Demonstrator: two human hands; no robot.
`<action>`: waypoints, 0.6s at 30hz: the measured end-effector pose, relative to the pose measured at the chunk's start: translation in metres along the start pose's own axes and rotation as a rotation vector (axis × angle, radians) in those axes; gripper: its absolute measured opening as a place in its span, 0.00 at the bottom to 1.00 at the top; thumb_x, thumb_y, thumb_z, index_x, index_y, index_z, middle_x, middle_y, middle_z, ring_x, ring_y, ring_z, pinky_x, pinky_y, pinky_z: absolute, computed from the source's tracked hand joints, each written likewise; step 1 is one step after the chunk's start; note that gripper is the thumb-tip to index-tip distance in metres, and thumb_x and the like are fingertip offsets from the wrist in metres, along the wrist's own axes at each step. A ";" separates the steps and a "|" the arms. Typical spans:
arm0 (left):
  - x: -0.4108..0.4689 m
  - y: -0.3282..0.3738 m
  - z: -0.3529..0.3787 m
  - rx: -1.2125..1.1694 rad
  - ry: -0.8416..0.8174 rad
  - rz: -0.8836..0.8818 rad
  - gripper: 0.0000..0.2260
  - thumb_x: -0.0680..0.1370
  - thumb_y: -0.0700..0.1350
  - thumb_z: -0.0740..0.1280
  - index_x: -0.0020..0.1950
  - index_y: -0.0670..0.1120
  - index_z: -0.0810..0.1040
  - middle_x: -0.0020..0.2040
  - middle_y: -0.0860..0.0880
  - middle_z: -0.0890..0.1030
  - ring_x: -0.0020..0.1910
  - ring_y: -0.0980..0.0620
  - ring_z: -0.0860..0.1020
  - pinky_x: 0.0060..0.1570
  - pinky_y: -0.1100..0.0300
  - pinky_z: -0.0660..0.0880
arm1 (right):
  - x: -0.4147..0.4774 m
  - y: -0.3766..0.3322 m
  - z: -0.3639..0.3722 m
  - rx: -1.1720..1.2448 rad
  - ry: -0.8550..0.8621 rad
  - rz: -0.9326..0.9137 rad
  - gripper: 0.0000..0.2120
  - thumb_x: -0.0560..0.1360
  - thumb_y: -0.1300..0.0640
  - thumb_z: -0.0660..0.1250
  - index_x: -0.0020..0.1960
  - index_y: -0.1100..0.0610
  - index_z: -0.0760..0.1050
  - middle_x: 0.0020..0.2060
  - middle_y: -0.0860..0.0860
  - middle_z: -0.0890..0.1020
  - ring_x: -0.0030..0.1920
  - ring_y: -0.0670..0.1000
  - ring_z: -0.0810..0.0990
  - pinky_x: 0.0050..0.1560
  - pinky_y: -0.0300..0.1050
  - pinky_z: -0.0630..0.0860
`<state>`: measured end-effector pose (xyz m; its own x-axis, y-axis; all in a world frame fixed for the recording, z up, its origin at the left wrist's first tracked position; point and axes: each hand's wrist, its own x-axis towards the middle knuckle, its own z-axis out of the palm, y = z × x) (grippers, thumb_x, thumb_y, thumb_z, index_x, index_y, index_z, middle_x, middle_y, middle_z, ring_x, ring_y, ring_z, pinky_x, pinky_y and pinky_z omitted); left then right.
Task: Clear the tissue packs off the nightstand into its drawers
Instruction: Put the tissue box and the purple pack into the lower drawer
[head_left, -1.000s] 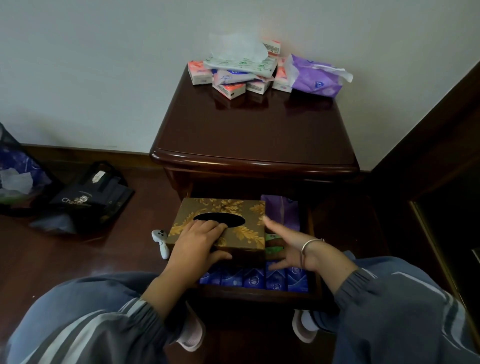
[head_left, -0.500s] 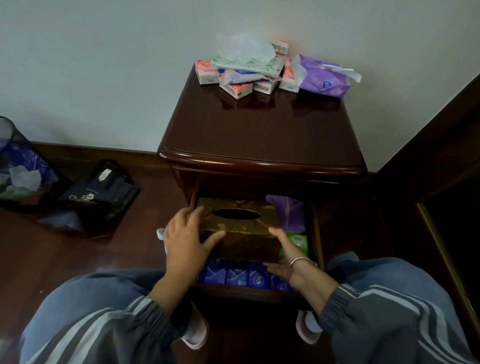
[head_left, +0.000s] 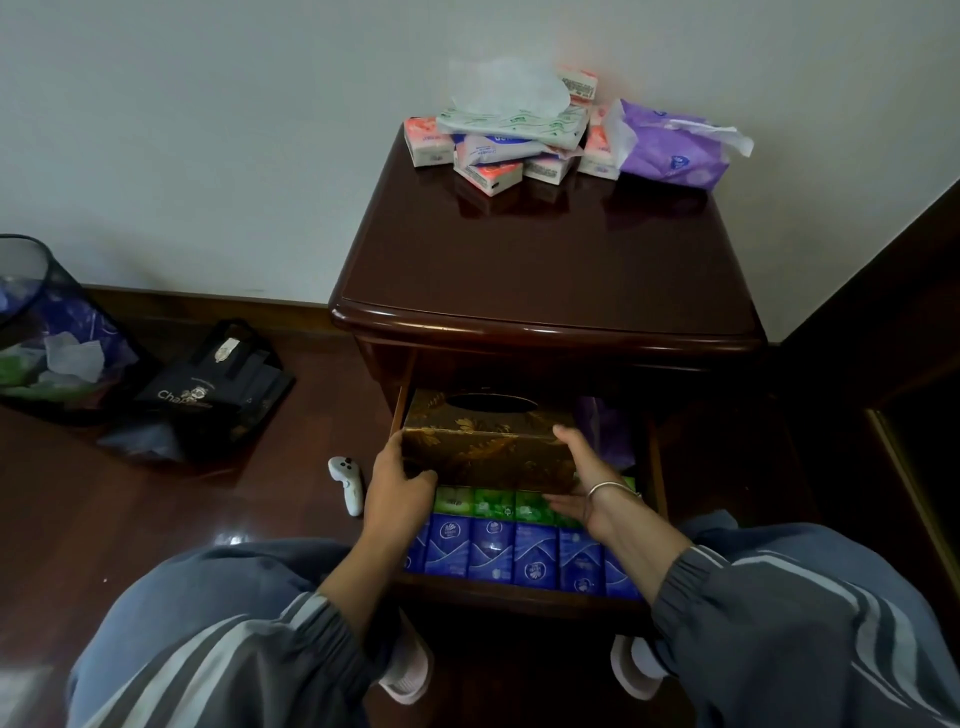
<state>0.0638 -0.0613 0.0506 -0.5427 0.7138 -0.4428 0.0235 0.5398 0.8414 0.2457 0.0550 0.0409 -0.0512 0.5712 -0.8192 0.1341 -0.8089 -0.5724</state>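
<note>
In the open wooden drawer (head_left: 519, 592), glossy blue packs (head_left: 519, 553) stand in a row before green packs (head_left: 493, 501). The left hand (head_left: 397, 483) and right hand (head_left: 587, 467) each clasp one end of a gold-patterned rectangular tissue box (head_left: 488, 447), its rear shadowed under the polished nightstand (head_left: 545, 270). Soft tissue packs (head_left: 488, 171) lie heaped at the far edge.

Your drawer (head_left: 519, 597) holds six blue packs (head_left: 491, 551), at least three green packs (head_left: 493, 501) and one gold tissue box (head_left: 488, 447); about eight mixed packs (head_left: 488, 174) sit along the back edge of your nightstand (head_left: 545, 260).
</note>
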 end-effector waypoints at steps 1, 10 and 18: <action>0.002 0.000 0.001 -0.001 -0.005 -0.002 0.26 0.76 0.37 0.63 0.73 0.51 0.64 0.66 0.48 0.73 0.64 0.48 0.73 0.63 0.48 0.72 | 0.002 -0.003 0.002 -0.009 0.003 -0.011 0.37 0.63 0.36 0.71 0.66 0.55 0.68 0.61 0.57 0.74 0.47 0.56 0.82 0.35 0.44 0.79; 0.025 0.003 0.004 -0.049 0.004 0.013 0.26 0.72 0.32 0.59 0.66 0.55 0.70 0.58 0.52 0.79 0.54 0.53 0.79 0.51 0.53 0.79 | 0.018 -0.019 0.023 0.044 -0.026 -0.047 0.13 0.71 0.44 0.69 0.42 0.54 0.74 0.35 0.52 0.80 0.36 0.50 0.80 0.34 0.44 0.80; 0.037 0.002 0.003 -0.018 -0.009 -0.029 0.33 0.71 0.31 0.56 0.73 0.53 0.63 0.64 0.48 0.74 0.57 0.47 0.76 0.53 0.46 0.79 | 0.020 -0.023 0.019 -0.130 -0.033 0.052 0.29 0.71 0.40 0.67 0.65 0.56 0.71 0.63 0.57 0.74 0.61 0.60 0.74 0.55 0.56 0.74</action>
<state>0.0464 -0.0323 0.0353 -0.5355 0.7017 -0.4700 -0.0075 0.5526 0.8334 0.2226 0.0824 0.0375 -0.0733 0.5224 -0.8496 0.2641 -0.8113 -0.5216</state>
